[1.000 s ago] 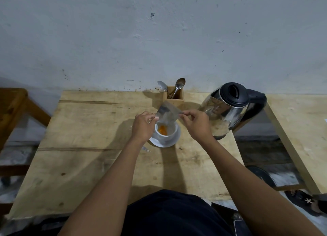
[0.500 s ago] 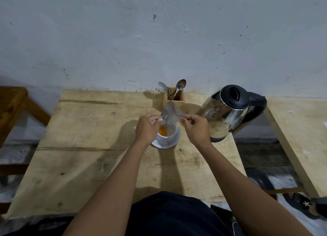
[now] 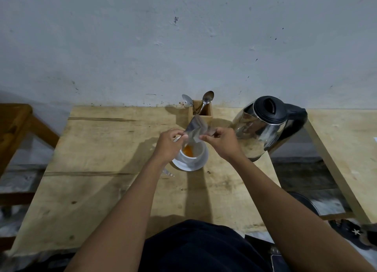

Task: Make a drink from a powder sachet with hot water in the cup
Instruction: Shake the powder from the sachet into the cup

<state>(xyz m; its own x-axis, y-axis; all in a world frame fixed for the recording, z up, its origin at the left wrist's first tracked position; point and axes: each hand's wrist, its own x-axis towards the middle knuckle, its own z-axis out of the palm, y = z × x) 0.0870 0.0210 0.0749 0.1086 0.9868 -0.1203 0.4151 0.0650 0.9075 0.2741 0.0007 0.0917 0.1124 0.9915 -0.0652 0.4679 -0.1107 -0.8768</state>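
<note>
Emptying: we tip the sachet over the cup.
Hands: left hand and right hand pinch its edges.
Done: orange powder in.
Left: we pour from the kettle, then stir.

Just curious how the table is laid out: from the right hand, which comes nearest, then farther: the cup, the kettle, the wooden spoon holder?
1. Cup: just left of the right hand, below it.
2. Kettle: to its right.
3. Spoon holder: behind, by the wall; close to call against the kettle.

both forearms reach forward; left hand and right hand nearly meet, fingertips pinched shut.
</note>
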